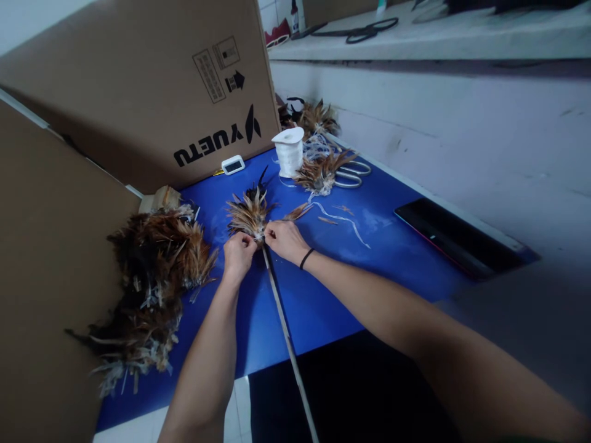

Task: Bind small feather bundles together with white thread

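A thin stick runs from the bottom of the view up to a tuft of brown and black feathers at its tip. My left hand is closed around the stick just below the tuft. My right hand, with a black band on the wrist, pinches the base of the feathers from the right side. Both hands rest over the blue mat. A white strip trails from near my right hand toward the right.
A heap of feathers lies at the left against cardboard boxes. A white spool, more feathers, scissors and a small white device sit at the back. A dark phone lies at the right.
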Tool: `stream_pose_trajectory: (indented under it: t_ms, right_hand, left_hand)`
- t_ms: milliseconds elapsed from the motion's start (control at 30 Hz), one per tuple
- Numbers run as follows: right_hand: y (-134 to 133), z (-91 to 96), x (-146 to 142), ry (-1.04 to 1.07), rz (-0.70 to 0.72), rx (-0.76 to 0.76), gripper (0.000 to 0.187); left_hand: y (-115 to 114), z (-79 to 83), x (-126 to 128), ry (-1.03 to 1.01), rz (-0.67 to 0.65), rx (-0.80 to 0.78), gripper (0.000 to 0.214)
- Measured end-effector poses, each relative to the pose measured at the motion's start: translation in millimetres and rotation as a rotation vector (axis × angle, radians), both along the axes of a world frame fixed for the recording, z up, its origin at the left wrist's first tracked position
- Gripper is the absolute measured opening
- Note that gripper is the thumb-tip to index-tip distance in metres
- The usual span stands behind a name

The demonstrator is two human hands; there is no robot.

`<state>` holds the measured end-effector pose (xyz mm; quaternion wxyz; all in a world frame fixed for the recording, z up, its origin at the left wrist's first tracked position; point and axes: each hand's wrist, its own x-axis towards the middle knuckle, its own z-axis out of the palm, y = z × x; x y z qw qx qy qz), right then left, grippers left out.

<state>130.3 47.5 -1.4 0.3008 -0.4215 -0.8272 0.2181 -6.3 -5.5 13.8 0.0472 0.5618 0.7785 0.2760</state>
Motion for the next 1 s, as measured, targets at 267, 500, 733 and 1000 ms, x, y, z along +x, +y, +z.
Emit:
stream_pose_trajectory:
  t_ms: [267, 500, 733, 1000]
  right_hand:
    - [-2.5, 6.0, 7.4, -0.052, -0.028, -0.021, 0.019]
    - [-28.5, 19.2, 18.5, -0.195, -0.009, -0.145, 0.022]
    - [-44.3, 21.5, 8.8, -0.256, 0.103, -0.141, 0.030]
    - [-44.7, 17.0, 9.0, 0.015, 0.181, -0.165, 0.022]
  left_hand:
    - [0.6, -6.9, -3.1, -0.318, -0.028, -0.008, 0.006]
    - [-4.1, -1.2, 0.3, -0.241, -0.025, -0.049, 0.018]
    - [-5.0, 1.6, 4.0, -0.090, -0.024, -0.067, 0.032]
    - [-2.4, -7.0, -2.0, -0.413, 0.037, 0.065, 0.032]
